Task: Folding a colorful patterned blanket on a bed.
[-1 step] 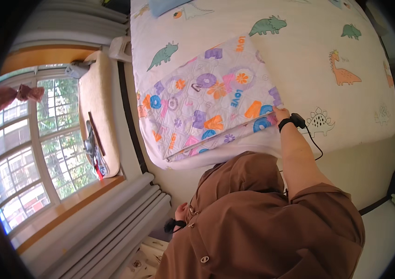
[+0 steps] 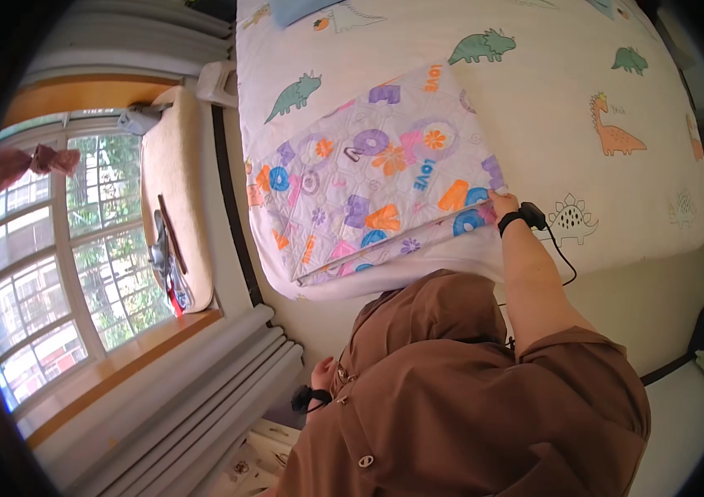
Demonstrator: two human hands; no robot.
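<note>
A thin folded quilt lies on the near left part of the bed, white with purple, orange, blue and pink letters and flowers. Its layers show along the near edge, which runs at a slant. My right hand is closed on the quilt's near right corner, fingers pinched over the edge. A black band with a small device and cable is on that wrist. My left hand hangs low beside my brown shirt, away from the bed. Its fingers are partly hidden, and another black band circles its wrist.
Under the quilt is a bed with a pale dinosaur-print sheet. Something blue lies at its far edge. To the left are a barred window, a padded sill cushion with objects on it, and a grey curtain.
</note>
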